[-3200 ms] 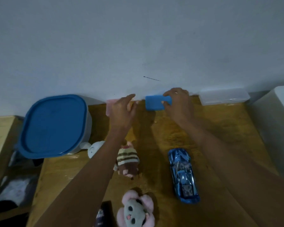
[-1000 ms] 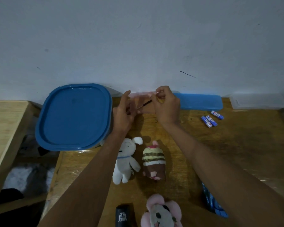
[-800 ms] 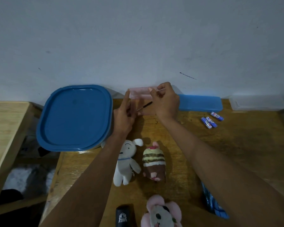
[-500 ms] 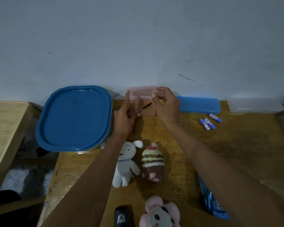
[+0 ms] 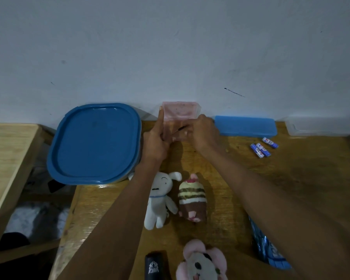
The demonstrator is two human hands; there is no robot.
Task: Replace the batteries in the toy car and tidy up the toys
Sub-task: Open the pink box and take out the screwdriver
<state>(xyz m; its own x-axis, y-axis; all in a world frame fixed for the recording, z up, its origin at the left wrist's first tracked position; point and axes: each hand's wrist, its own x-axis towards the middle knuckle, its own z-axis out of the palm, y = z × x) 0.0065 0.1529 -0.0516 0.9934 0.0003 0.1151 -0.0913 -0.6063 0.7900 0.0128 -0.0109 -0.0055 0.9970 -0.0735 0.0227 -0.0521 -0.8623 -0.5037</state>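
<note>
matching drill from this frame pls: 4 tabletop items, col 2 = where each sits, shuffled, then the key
Items
1. batteries
2. toy car
3. blue-lidded tub
4. pink case

Places
A. back edge by the wall, lid raised, both hands on it
B. left end of the table, beside the left hand
C. loose on the wood, in front of the blue case
D. near edge, partly hidden behind the right forearm

Pairs: 1-C, 2-D, 3-B, 4-A
</note>
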